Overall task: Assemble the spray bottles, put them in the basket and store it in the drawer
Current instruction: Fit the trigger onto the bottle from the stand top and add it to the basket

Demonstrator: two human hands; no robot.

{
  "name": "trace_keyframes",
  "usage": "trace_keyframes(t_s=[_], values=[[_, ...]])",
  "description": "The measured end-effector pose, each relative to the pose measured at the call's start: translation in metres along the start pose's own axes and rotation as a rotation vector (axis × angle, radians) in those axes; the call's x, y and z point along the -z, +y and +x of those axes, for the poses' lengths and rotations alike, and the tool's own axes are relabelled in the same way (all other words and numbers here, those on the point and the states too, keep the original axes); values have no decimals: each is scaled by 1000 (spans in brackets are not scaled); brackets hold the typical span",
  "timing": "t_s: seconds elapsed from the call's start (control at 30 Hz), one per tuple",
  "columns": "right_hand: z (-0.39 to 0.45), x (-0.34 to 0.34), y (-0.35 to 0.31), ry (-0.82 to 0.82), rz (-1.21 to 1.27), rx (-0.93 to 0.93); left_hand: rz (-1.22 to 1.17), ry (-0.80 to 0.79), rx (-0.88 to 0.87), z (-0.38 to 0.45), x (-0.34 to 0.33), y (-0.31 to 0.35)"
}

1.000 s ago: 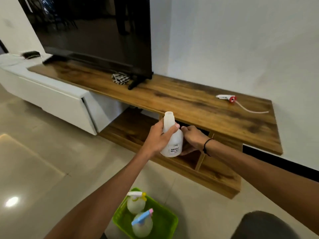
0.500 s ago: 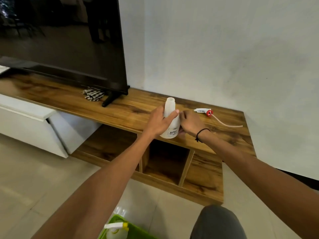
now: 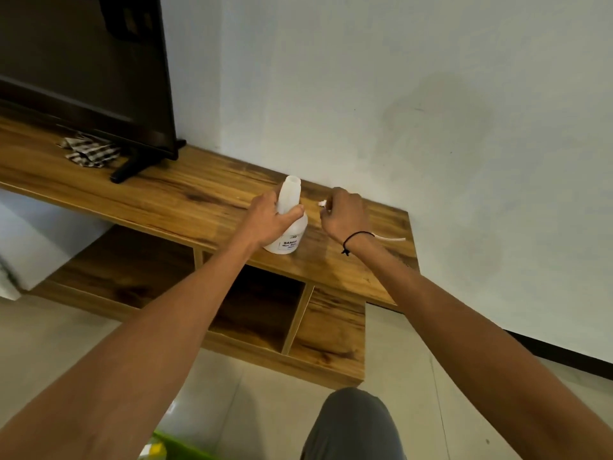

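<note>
The white spray bottle point(image 3: 288, 224) stood upright on the wooden table point(image 3: 199, 200), near its right end and close to the front edge. Its neck was open, with no spray head fitted. A printed label faced the camera low on the body.

The left hand point(image 3: 265, 220) gripped the bottle at the shoulder, the fingers curled round the far side and the thumb pressed across the near side just below the neck.

The right hand point(image 3: 345, 215) was just beside the bottle, to its right, and apart from it. Its fingers were curled downward over the spray head point(image 3: 322, 203), of which only a small white tip showed past the knuckles. Whether this grip had closed on the spray head or only covered it could not be told. The thin white dip tube point(image 3: 391, 238) ran out from behind the right wrist and lay flat on the table toward the right end. A black cord bracelet point(image 3: 351, 239) circled the right wrist.

Below the table top, an open wooden shelf point(image 3: 258, 313) was divided by an upright panel into compartments.

To the left on the table stood a dark television point(image 3: 83, 71) on a black foot, with a folded checked cloth point(image 3: 89, 151) lying beside that foot.

At the bottom edge of the view, a corner of the green basket point(image 3: 185, 451) showed on the tiled floor point(image 3: 49, 333), beside the person's grey-clad knee point(image 3: 351, 426).
</note>
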State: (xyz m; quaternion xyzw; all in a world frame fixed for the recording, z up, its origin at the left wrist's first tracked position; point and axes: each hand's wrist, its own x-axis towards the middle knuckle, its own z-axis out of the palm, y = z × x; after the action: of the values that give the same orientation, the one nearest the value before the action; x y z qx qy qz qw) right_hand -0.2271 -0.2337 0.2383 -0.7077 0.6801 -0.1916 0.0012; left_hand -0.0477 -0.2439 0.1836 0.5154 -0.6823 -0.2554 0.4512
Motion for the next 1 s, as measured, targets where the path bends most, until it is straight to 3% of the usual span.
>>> trace_keyframes(t_s=[0.13, 0.23, 0.37, 0.47, 0.53, 0.7, 0.8, 1.0], values=[[22, 3, 26, -75, -192, -149, -9, -35, 8, 1, 0, -1], [31, -2, 36, -223, -292, -170, -16, -49, 8, 1, -1, 1], [31, -9, 40, -273, -187, -258, -56, -61, 10, -3, 1, 5], [40, -1, 42, -150, 58, -304, -83, -74, 21, -3, 2, 5], [46, 13, 39, -32, 359, -284, -78, -72, 41, -1, 1, 4], [52, 61, 9, 95, 1009, -101, -76, -88, 44, -1, 0, 6], [54, 83, -17, 95, 1171, -1, -80, -85, 42, -2, 2, 7], [52, 98, -47, 128, 1265, 117, -98, -90, 58, -5, 3, 11]])
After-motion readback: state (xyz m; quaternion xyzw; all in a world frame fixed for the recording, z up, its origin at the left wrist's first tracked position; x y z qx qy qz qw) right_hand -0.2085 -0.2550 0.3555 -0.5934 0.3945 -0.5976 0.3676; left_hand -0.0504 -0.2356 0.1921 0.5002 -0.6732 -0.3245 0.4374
